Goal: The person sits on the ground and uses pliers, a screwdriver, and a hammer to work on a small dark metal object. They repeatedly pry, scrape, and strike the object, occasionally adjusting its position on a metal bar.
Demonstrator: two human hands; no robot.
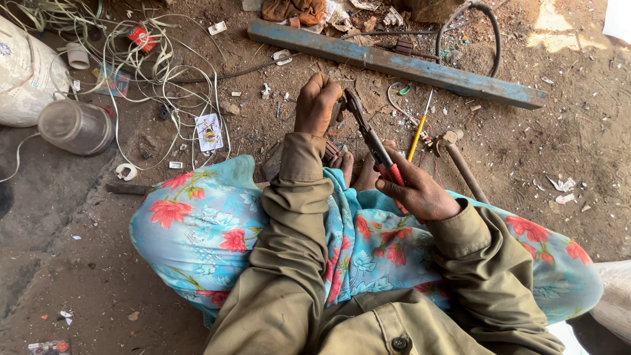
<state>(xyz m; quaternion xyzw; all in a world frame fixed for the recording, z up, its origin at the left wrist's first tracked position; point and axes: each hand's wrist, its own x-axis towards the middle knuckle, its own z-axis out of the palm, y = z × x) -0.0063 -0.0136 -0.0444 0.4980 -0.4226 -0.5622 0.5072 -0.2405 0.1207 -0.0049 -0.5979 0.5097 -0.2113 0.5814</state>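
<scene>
Dirt floor [85,276]; right hand [420,194] grips red-handled pliers [371,141]; left hand [317,102] fisted, contents unclear; white sack [26,75] upper-left.

The left hand [317,104] closed over something unseen; the white sack [26,72], upper left, ran past the edge.

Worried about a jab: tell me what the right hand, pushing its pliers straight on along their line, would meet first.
The right hand aims the red-handled pliers up-left; their tip already sits by the closed left hand, so that hand or the small piece it holds likely comes first. Depth is unclear.
</scene>
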